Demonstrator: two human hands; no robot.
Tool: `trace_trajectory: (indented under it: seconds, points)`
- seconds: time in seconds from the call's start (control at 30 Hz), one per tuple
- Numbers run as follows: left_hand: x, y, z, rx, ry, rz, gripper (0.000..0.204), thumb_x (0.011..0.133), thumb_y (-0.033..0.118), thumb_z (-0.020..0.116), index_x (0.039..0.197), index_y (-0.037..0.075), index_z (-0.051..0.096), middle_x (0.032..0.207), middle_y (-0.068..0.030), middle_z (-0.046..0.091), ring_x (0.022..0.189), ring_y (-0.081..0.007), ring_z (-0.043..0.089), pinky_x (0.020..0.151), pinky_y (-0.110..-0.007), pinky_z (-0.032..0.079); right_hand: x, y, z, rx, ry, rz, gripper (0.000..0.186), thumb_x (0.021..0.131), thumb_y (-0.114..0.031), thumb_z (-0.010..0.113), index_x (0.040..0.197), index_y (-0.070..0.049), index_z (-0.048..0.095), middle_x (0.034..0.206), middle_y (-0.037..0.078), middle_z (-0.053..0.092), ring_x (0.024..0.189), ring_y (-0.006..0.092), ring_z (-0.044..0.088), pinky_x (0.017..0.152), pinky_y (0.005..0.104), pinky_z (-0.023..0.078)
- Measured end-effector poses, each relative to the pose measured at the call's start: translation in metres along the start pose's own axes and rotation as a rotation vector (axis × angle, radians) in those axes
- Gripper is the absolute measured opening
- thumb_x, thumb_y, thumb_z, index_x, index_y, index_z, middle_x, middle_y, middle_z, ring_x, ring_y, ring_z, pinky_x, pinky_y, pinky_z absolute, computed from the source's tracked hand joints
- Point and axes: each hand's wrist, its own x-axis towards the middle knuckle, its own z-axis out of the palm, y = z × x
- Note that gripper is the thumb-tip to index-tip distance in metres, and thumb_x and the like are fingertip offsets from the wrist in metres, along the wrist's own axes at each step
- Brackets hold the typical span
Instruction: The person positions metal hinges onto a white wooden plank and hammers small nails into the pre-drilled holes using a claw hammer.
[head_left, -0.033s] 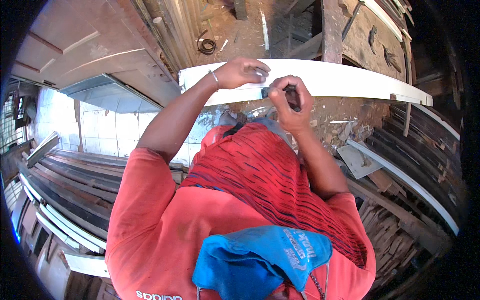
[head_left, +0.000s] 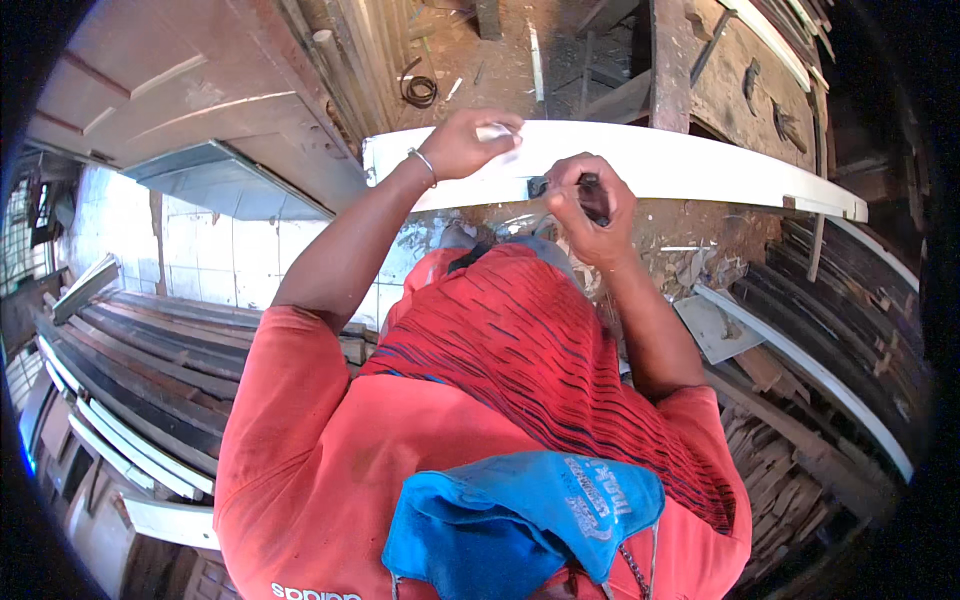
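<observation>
Crosswise, likely for easy reach, a long, flat white board spans upper centre; the right hand grasps a small dark tool, the left hand curls, contents unclear.

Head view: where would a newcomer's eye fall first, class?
A long white board draws the eye first, crossing the upper middle. Next comes the bright blue cloth at the bottom centre, against the red shirt. The right hand grips a dark object at the board's near edge.
</observation>
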Motion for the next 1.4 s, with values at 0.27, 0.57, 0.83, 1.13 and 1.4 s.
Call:
trace_trajectory:
  seconds: [0.27, 0.57, 0.83, 1.13, 1.4]
  points:
    - [-0.039, 0.031, 0.035, -0.179, -0.117, 0.096, 0.079, 0.074, 0.018, 0.084, 0.144, 0.006, 0.049, 0.135, -0.0126, 0.061, 0.126, -0.0217, 0.056, 0.110, -0.039, 0.042, 0.001, -0.005, -0.001, 0.003, -0.053, 0.053, 0.025, 0.090, -0.019, 0.077, 0.096, -0.005, 0.058, 0.092, 0.006, 0.063, 0.085, 0.0124, 0.058, 0.078, 0.0284, 0.049]
    - [-0.017, 0.038, 0.128, -0.658, 0.248, 0.086, 0.033, 0.071, 0.021, 0.081, 0.092, 0.004, 0.062, 0.084, -0.0005, 0.060, 0.080, -0.0088, 0.051, 0.072, -0.030, 0.046, 0.029, -0.002, -0.027, 0.000, -0.472, -0.155, 0.031, 0.082, 0.001, 0.077, 0.094, -0.007, 0.050, 0.083, 0.009, 0.055, 0.082, 0.0226, 0.056, 0.085, 0.0417, 0.050]
    - [-0.016, 0.030, 0.150, -0.279, 0.457, 0.064, 0.023, 0.071, 0.023, 0.073, 0.082, 0.007, 0.060, 0.078, -0.0054, 0.061, 0.069, -0.0209, 0.057, 0.066, -0.034, 0.047, 0.031, 0.016, -0.038, 0.038, -0.541, -0.203, 0.028, 0.081, 0.007, 0.069, 0.093, -0.007, 0.048, 0.083, 0.010, 0.056, 0.079, 0.0216, 0.055, 0.083, 0.0415, 0.051]
    - [-0.022, 0.034, 0.144, -0.288, 0.432, 0.142, 0.030, 0.071, 0.018, 0.073, 0.099, 0.008, 0.068, 0.098, -0.0079, 0.068, 0.094, -0.0228, 0.065, 0.083, -0.035, 0.052, 0.036, 0.026, -0.038, 0.149, -0.550, -0.265, 0.026, 0.083, 0.001, 0.073, 0.095, -0.005, 0.051, 0.089, 0.013, 0.059, 0.085, 0.0268, 0.061, 0.081, 0.0397, 0.051]
    - [-0.053, 0.061, 0.075, -0.232, 0.069, 0.032, 0.046, 0.079, 0.017, 0.079, 0.122, 0.007, 0.066, 0.118, -0.0127, 0.068, 0.112, -0.0268, 0.065, 0.097, -0.039, 0.050, 0.033, -0.017, -0.033, -0.365, -0.440, -0.308, 0.037, 0.089, -0.020, 0.077, 0.116, -0.003, 0.057, 0.104, 0.015, 0.060, 0.103, 0.0298, 0.058, 0.092, 0.0419, 0.047]
